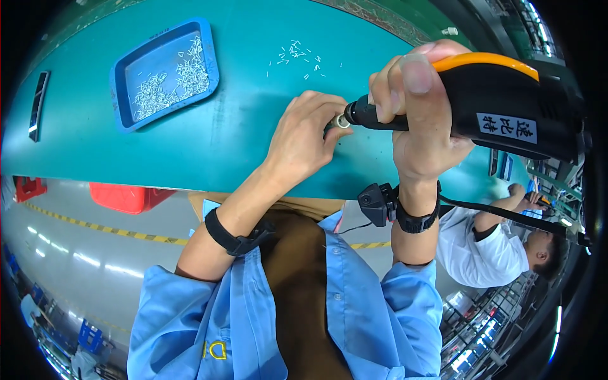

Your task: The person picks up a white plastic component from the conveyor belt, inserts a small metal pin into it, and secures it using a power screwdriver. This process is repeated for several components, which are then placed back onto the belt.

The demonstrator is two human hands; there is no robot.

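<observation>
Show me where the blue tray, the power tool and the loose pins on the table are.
blue tray (211,68): head view, on its right rim.
power tool (506,95): head view, on the black body, held in the right hand (421,120).
loose pins (296,53): head view, on the middle of the scattered cluster.

A teal table filled the upper view. Beyond its edge lay a glossy grey floor that mirrored ceiling lights, crossed by a yellow-black stripe. 2 red bins sat under the table edge. Shelving stood at lower right, blue crates at lower left.
</observation>
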